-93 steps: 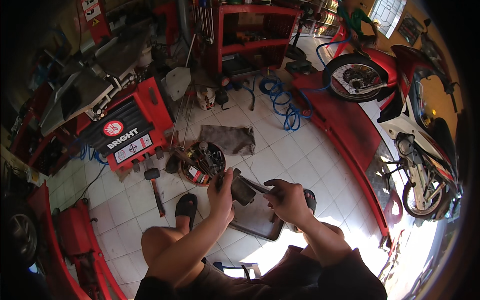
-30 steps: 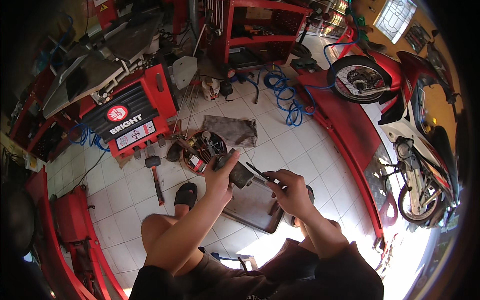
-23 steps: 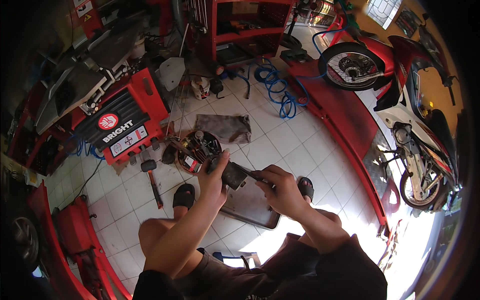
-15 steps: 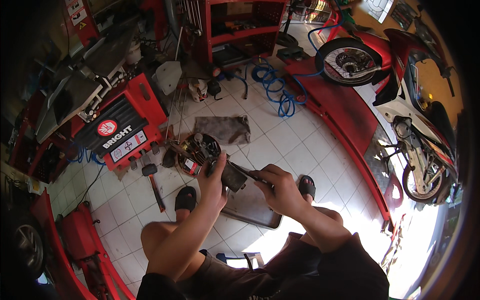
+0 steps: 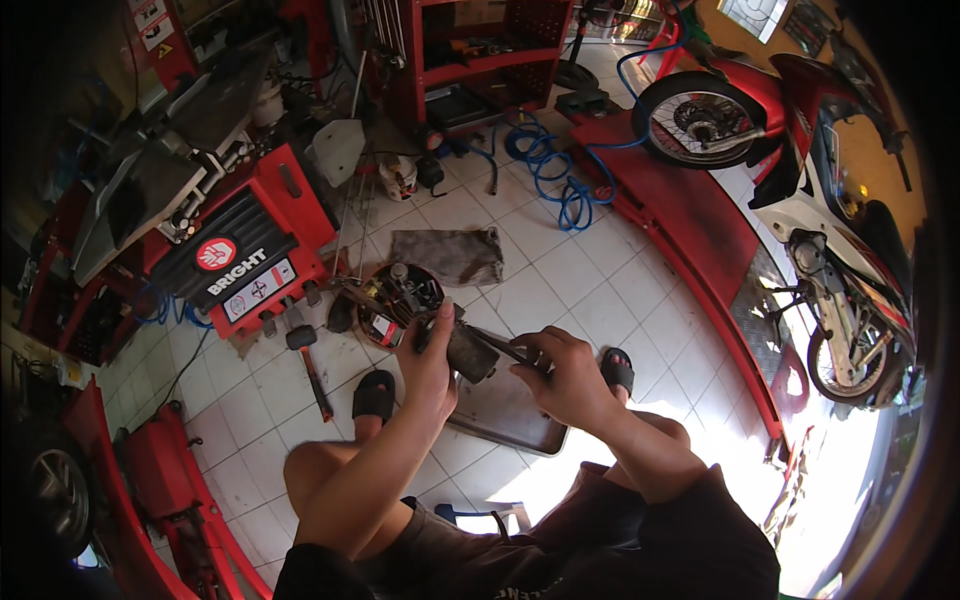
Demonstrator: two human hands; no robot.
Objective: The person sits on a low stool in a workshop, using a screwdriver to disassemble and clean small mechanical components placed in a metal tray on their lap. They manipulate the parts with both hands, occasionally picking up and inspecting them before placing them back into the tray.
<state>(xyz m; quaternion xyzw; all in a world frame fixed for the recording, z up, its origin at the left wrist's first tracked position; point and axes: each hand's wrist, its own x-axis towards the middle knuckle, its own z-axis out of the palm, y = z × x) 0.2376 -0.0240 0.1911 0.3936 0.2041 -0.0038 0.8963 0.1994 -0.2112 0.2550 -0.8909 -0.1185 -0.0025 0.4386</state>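
Note:
In front of my knees, my left hand [image 5: 430, 365] is closed round a dark, rounded metal part [image 5: 473, 358], its thumb pointing up along the near side. My right hand [image 5: 562, 372] pinches a slim dark tool [image 5: 505, 345], whose kind I cannot make out. The tool's far end lies against the upper right side of the part; the exact contact is too small to tell. Below both hands, a shallow metal tray [image 5: 500, 412] rests on the tiles. Just beyond my left hand stands a round tub [image 5: 437, 284] full of tools and small parts.
A grey cloth [image 5: 450, 256] lies past the tub. To the left are a mallet [image 5: 304, 350] and a red machine [image 5: 290, 200]. A blue hose [image 5: 545, 165] coils ahead. On the right, a motorbike [image 5: 800, 190] stands by a red ramp [image 5: 690, 220].
Both hands stay in nearly the same place. The metal part has tilted and shifted slightly to the right, and the tool's angle against it has changed a little.

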